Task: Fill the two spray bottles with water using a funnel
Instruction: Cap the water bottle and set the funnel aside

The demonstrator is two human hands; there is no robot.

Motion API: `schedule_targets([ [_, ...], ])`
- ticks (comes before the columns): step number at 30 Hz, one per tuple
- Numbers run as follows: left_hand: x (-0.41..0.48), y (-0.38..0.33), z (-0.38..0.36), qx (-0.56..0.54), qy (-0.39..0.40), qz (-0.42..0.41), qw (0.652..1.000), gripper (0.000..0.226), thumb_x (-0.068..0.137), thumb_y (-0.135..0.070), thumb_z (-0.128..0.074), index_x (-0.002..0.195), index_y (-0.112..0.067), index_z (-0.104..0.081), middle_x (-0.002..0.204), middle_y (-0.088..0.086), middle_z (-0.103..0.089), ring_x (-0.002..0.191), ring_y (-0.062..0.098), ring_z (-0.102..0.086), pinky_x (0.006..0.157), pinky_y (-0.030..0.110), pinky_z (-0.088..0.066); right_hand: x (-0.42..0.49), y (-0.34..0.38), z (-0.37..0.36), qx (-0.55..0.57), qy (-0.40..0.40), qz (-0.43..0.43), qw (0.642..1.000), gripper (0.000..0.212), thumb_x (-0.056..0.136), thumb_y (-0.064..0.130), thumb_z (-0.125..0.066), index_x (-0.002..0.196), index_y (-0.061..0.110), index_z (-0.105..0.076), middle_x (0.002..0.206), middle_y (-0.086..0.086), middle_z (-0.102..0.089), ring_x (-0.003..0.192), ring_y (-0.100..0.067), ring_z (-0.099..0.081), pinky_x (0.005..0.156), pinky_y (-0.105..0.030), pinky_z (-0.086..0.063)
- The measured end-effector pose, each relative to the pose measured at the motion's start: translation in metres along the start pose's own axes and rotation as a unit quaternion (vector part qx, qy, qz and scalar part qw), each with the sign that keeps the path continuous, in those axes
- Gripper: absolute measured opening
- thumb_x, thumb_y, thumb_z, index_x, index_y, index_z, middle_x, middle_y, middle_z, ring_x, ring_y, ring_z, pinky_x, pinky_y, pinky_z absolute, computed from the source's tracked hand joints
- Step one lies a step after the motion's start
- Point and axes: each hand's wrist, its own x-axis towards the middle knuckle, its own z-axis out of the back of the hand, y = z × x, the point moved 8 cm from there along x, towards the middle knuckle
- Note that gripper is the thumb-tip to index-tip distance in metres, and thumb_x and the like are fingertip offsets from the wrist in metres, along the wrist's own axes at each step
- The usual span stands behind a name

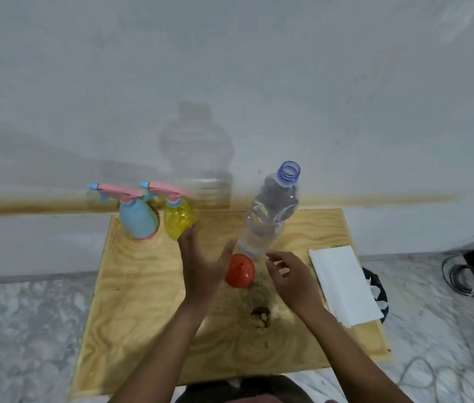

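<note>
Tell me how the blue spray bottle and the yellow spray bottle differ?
The blue spray bottle is opaque, with a pink band at its base; the yellow spray bottle is see-through. The blue one stands farther left, apart from the left hand, whose fingertips are at the yellow one's side. Both stand upright on the table with pink trigger heads on and blue nozzles pointing left.

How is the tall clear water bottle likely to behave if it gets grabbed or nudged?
The water bottle is tall and narrow, so a sideways nudge would probably tip it. Its mouth is uncapped, so tipping or squeezing could spill whatever it holds. Its clear ribbed wall looks thin and may flex under a firm grip.
</note>
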Motion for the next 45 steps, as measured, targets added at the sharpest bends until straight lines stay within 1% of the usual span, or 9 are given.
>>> schedule_targets([
  [3,0.000,-0.057,-0.023,-0.029,0.049,-0.087,0.995,0.085,0.076,-0.058,-0.069,0.142,-0.011,-0.045,0.135,0.006,-0.044,0.126,0.021,-0.049,0.103,0.033,-0.046,-0.005,-0.047,0.017,-0.056,0.002,-0.045,0.997,0.030,0.091,0.039,-0.064,0.121,0.033,-0.063,0.108,0.020,-0.062,0.086,0.001,-0.060,0.076,-0.024,-0.051],
  [9,0.017,-0.133,-0.052,-0.031,0.086,-0.110,0.990,0.092,0.073,-0.050,-0.081,0.147,-0.017,-0.039,0.140,0.000,-0.043,0.129,0.006,-0.042,0.097,0.000,-0.031,-0.005,-0.109,0.012,-0.107,0.099,-0.097,0.985,0.053,0.085,0.045,-0.061,0.135,0.031,-0.051,0.136,0.004,-0.052,0.116,-0.017,-0.058,0.091,-0.039,-0.051],
  [16,0.028,-0.138,-0.064,-0.037,0.054,-0.066,0.996,0.061,0.074,-0.050,-0.079,0.126,-0.025,-0.059,0.121,-0.006,-0.065,0.115,0.011,-0.060,0.100,0.039,-0.050,0.004,-0.125,0.000,-0.142,0.150,-0.078,0.975,0.049,0.091,0.049,-0.054,0.134,0.025,-0.052,0.138,-0.001,-0.048,0.124,-0.026,-0.052,0.095,-0.043,-0.049],
  [22,0.027,-0.137,-0.064,-0.032,0.051,-0.054,0.997,0.063,0.073,-0.053,-0.079,0.126,-0.027,-0.057,0.118,-0.009,-0.068,0.112,0.013,-0.064,0.098,0.041,-0.053,0.013,-0.127,0.000,-0.124,0.140,-0.059,0.981,0.036,0.088,0.037,-0.059,0.120,0.021,-0.061,0.122,-0.001,-0.057,0.108,-0.023,-0.060,0.087,-0.038,-0.050],
  [27,0.025,-0.135,-0.063,-0.036,0.055,-0.044,0.997,0.067,0.072,-0.054,-0.078,0.129,-0.027,-0.056,0.123,-0.007,-0.066,0.116,0.014,-0.062,0.100,0.041,-0.052,0.033,-0.057,0.059,0.042,0.010,0.041,0.998,0.034,0.082,0.025,-0.075,0.112,0.011,-0.069,0.101,-0.001,-0.066,0.087,-0.014,-0.064,0.075,-0.022,-0.047],
  [33,0.023,-0.136,-0.062,-0.041,0.043,-0.034,0.998,0.070,0.072,-0.052,-0.081,0.132,-0.027,-0.054,0.124,-0.006,-0.064,0.115,0.012,-0.060,0.100,0.039,-0.051,0.047,0.098,0.159,0.147,-0.113,0.257,0.948,0.032,0.081,0.015,-0.074,0.112,0.013,-0.070,0.100,-0.001,-0.064,0.083,-0.009,-0.063,0.065,-0.011,-0.051],
  [37,0.024,-0.137,-0.064,-0.063,0.048,-0.034,0.996,0.074,0.066,-0.061,-0.076,0.131,-0.031,-0.055,0.122,-0.006,-0.066,0.115,0.015,-0.061,0.099,0.044,-0.051,0.055,0.160,0.169,0.141,-0.025,0.304,0.942,0.035,0.085,0.017,-0.073,0.119,0.018,-0.069,0.108,0.001,-0.061,0.093,-0.009,-0.062,0.076,-0.014,-0.052],
  [40,0.024,-0.137,-0.066,-0.068,0.057,-0.037,0.995,0.074,0.069,-0.061,-0.076,0.133,-0.033,-0.054,0.124,-0.008,-0.065,0.119,0.012,-0.059,0.101,0.043,-0.050,0.066,0.182,0.157,0.048,0.035,0.311,0.948,0.037,0.087,0.025,-0.070,0.123,0.022,-0.067,0.107,0.006,-0.057,0.095,-0.004,-0.059,0.078,-0.013,-0.050],
  [45,0.026,-0.133,-0.067,-0.074,0.059,-0.031,0.995,0.076,0.070,-0.060,-0.077,0.136,-0.033,-0.052,0.127,-0.009,-0.062,0.122,0.009,-0.056,0.103,0.038,-0.049,0.076,0.191,0.146,-0.060,0.074,0.307,0.947,0.039,0.088,0.032,-0.066,0.125,0.023,-0.066,0.108,0.005,-0.057,0.094,-0.007,-0.059,0.087,-0.030,-0.053],
])
